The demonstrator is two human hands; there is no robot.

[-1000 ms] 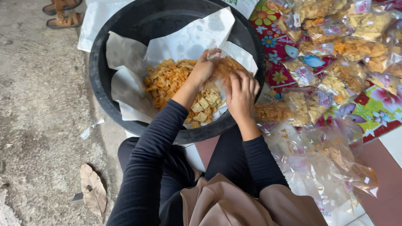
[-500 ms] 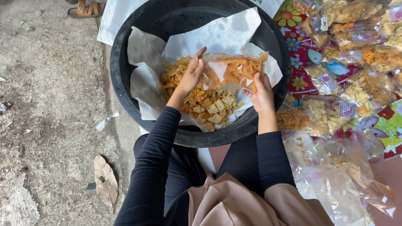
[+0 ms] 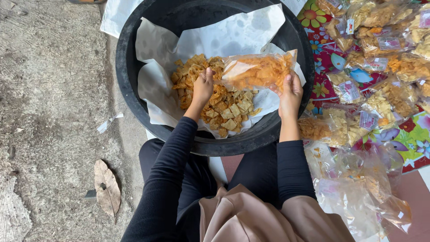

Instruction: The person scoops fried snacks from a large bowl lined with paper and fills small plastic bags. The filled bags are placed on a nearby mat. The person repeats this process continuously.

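A big black tub (image 3: 134, 40) lined with white paper (image 3: 215, 36) holds a heap of orange-yellow square crackers (image 3: 226, 107). My left hand (image 3: 202, 87) rests on the heap, its fingers curled into the crackers. My right hand (image 3: 290, 95) grips the right end of a clear plastic bag of crackers (image 3: 257, 71), which lies sideways above the pile. Black sleeves cover both arms.
Several filled cracker bags (image 3: 385, 54) lie on a flowered mat (image 3: 322, 54) to the right. Empty clear bags (image 3: 358, 188) sit at the lower right. Bare concrete floor (image 3: 49, 89) with a dry leaf (image 3: 106, 188) is to the left.
My right hand has lifted the filled bag off the heap and turned it sideways. My left hand has gone down into the crackers. The view has shifted closer to the tub.
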